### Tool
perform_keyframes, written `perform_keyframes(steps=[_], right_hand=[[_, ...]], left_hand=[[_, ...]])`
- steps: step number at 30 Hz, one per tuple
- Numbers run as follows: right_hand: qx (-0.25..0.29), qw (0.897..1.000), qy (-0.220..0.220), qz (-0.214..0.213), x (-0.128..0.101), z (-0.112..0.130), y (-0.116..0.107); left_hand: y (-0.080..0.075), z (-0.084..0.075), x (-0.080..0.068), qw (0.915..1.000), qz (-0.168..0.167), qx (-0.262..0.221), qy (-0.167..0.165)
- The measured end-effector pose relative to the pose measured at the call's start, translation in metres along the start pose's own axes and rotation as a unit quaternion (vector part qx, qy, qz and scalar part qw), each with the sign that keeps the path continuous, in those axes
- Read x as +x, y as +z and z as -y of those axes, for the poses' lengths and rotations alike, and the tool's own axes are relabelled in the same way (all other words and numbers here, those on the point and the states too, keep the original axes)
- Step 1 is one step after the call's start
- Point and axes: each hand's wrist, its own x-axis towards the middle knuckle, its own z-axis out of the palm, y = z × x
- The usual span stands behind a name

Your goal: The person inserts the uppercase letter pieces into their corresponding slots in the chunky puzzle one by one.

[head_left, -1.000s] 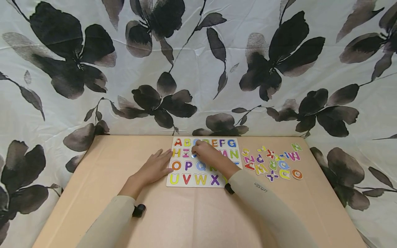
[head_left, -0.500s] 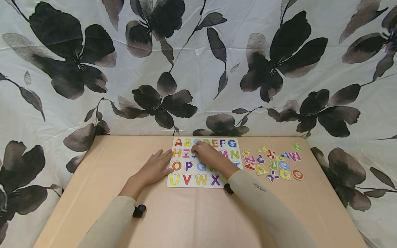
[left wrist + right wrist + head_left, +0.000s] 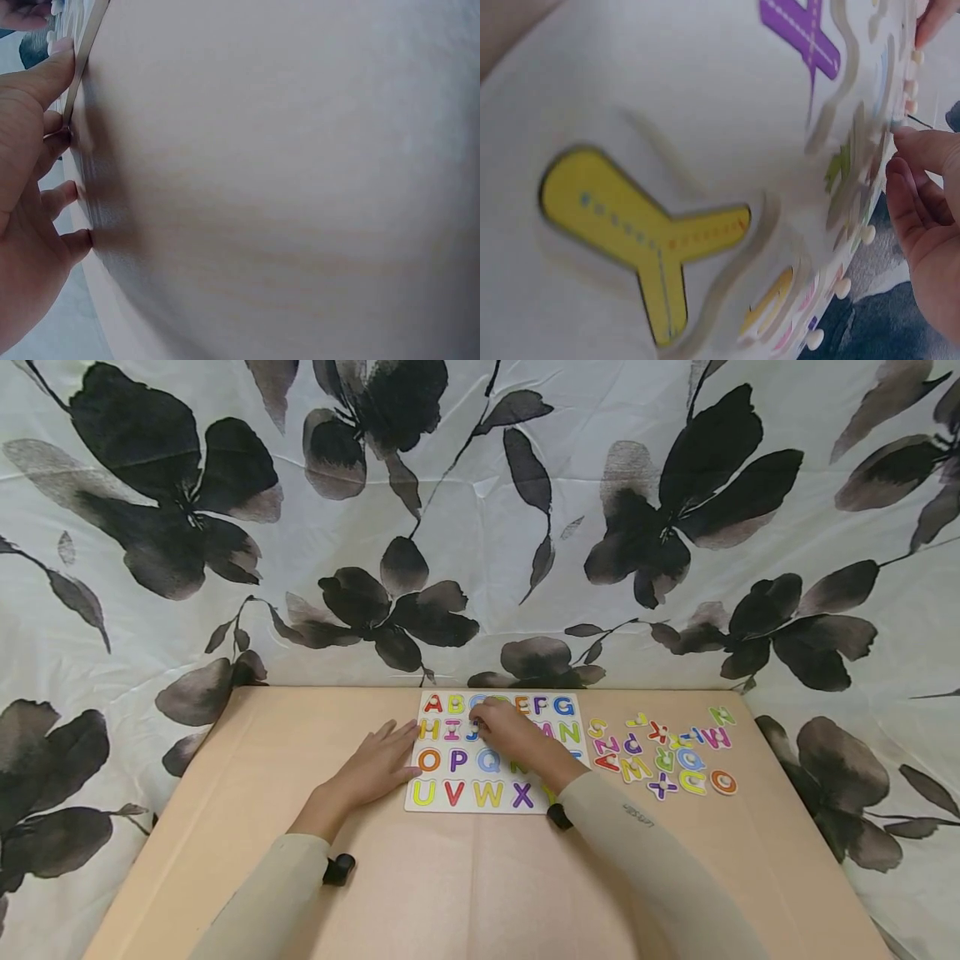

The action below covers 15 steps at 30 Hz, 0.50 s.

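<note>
Alphabet puzzle board (image 3: 468, 802) lying flat at table's far edge, near its middle. White rectangular board carrying coloured letters in 4 rows: A–G at far row, U V W X at near row. Middle letters sitting hidden under right hand (image 3: 504, 733). Right wrist view showing empty yellow Y recess (image 3: 641, 232) and purple X (image 3: 810, 34), small white pegs standing on seated letters.

My left hand (image 3: 372, 766) lies flat, fingers straight and spread toward one o'clock. My right hand (image 3: 504, 733) reaches toward eleven o'clock, fingers curled downward; both forearms stretch forward in pale sleeves.
</note>
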Motion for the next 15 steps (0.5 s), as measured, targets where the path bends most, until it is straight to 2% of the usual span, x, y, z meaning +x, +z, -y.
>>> perform_keyframes(steps=[6, 15], right_hand=[[0.010, 1.000, -0.007, -0.017, -0.007, -0.007, -0.013], [0.034, 0.998, 0.040, -0.039, -0.035, -0.033, -0.043]], left_hand=[[0.000, -0.002, 0.001, 1.0000, -0.001, 0.001, 0.001], [0.002, -0.001, 0.002, 0.9999, 0.008, 0.000, -0.009]])
